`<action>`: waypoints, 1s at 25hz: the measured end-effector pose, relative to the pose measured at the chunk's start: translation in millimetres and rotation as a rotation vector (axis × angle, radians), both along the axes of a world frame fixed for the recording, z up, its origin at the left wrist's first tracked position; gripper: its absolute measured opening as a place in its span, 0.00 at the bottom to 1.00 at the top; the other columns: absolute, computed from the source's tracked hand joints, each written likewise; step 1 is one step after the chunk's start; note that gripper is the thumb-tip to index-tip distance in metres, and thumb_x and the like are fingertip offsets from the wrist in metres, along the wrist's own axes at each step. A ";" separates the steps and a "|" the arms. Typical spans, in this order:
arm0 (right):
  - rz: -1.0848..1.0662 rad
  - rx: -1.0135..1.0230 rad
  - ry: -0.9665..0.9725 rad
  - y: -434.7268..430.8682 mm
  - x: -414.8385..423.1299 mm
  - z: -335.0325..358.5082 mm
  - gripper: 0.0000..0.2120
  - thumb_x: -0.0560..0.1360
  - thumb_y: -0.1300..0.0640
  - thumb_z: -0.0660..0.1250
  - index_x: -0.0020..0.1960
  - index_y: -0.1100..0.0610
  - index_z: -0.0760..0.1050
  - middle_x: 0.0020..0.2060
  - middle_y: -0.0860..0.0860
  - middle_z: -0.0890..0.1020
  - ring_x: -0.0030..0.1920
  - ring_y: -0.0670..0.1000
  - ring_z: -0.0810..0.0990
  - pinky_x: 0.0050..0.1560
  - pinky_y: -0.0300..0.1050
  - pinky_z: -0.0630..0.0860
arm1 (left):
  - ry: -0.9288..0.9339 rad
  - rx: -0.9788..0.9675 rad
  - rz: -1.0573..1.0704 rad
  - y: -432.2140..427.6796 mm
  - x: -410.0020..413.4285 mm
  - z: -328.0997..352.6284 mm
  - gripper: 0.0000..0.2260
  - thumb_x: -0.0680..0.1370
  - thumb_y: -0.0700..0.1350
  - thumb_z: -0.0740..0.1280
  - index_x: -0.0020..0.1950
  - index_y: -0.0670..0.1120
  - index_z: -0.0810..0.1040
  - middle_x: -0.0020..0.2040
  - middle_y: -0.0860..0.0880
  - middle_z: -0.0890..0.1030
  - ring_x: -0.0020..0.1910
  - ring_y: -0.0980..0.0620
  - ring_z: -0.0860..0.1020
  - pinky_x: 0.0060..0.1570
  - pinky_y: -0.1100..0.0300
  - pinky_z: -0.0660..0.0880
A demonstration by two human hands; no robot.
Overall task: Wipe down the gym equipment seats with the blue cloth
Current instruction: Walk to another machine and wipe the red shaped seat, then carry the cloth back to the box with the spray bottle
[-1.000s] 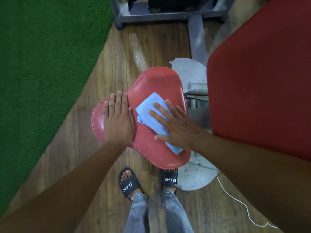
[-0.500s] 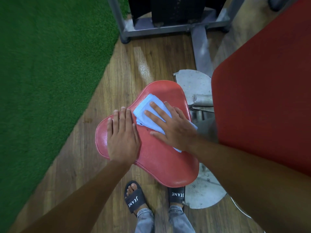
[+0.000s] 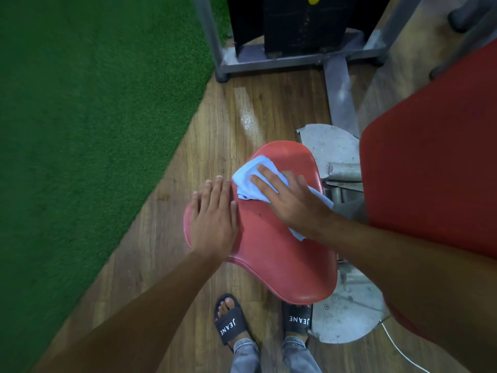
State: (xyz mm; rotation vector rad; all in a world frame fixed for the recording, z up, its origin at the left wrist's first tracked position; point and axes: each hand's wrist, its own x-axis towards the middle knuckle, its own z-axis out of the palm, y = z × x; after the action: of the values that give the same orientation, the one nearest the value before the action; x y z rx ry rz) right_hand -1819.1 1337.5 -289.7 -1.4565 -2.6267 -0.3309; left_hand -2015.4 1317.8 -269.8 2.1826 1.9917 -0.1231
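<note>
The folded light-blue cloth [image 3: 248, 181] lay on the far part of the red padded saddle-shaped seat [image 3: 271, 251], near its left edge. The right hand [image 3: 293, 203] pressed down flat on it, fingers [image 3: 265, 184] straight and spread, curled round nothing. The left hand [image 3: 213, 222] rested palm-down on the seat's left edge, its fingers straight and close together, just beside the cloth. A large red upholstered back pad [image 3: 435, 170] stood to the right. Below were a grey metal base plate [image 3: 347, 316], brown wooden floor [image 3: 166, 251] and green artificial turf [image 3: 80, 117].
</note>
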 end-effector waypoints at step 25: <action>0.630 -0.241 0.052 -13.8 -528.2 460.5 0.32 0.74 0.61 0.64 0.74 0.51 0.55 0.73 0.53 0.60 0.44 0.56 0.60 0.43 0.49 0.60 | 0.094 0.214 0.947 -159.2 -447.3 455.2 0.23 0.83 0.53 0.50 0.78 0.47 0.58 0.78 0.50 0.60 0.77 0.49 0.55 0.76 0.45 0.47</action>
State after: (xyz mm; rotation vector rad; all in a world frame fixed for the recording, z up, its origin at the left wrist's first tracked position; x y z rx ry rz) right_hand -2347.2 1323.6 170.9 -0.5943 -2.9703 0.0917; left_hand -2462.7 1158.6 185.4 1.1096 2.9482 0.1296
